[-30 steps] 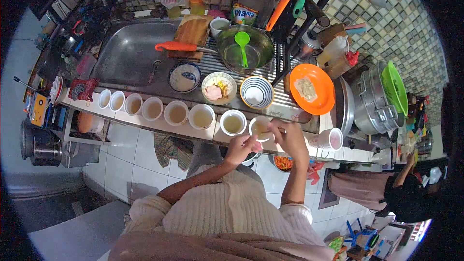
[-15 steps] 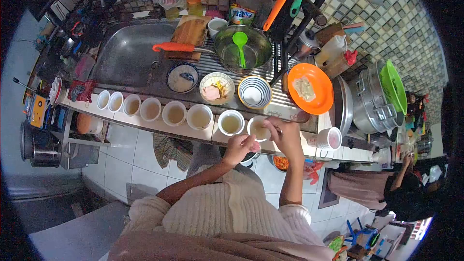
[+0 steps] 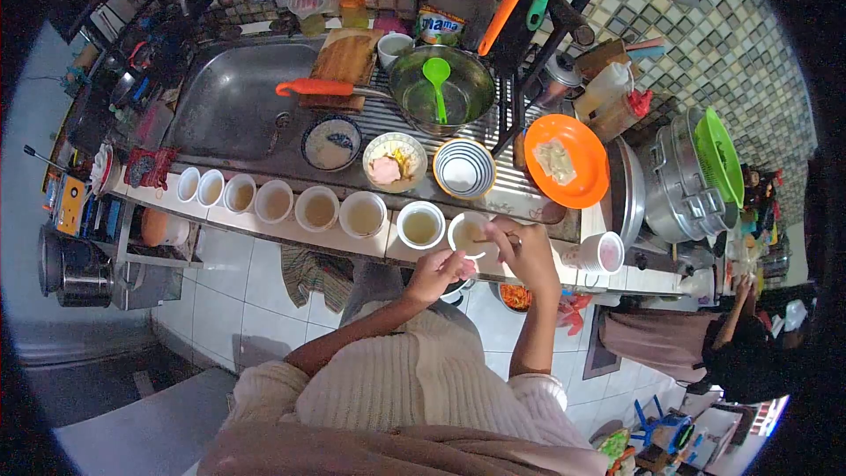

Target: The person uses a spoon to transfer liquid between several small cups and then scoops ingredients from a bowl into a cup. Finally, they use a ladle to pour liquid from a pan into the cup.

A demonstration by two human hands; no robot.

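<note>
A row of white plastic cups stands along the counter's front edge, several of them holding a pale yellowish liquid. My right hand (image 3: 527,254) is closed around a thin brownish utensil (image 3: 482,240), whose lower end reaches into the rightmost cup of the row (image 3: 460,227). Just in front of that cup is my left hand (image 3: 434,277), its fingers curled together near the rim; what they hold, if anything, is hidden. The neighbouring cup (image 3: 421,226) stands to the left, with liquid in it.
Behind the cups are a striped bowl (image 3: 464,167), a bowl with pink and yellow food (image 3: 395,162), an orange plate (image 3: 567,162) and a metal pan (image 3: 476,92) with a green spoon. A cup stack (image 3: 603,253) stands right, a sink (image 3: 238,97) left. Another person (image 3: 749,353) is at far right.
My right hand has lowered slightly, and the thin utensil now shows in the cup. My left hand has shifted only a little. The cups stay in place.
</note>
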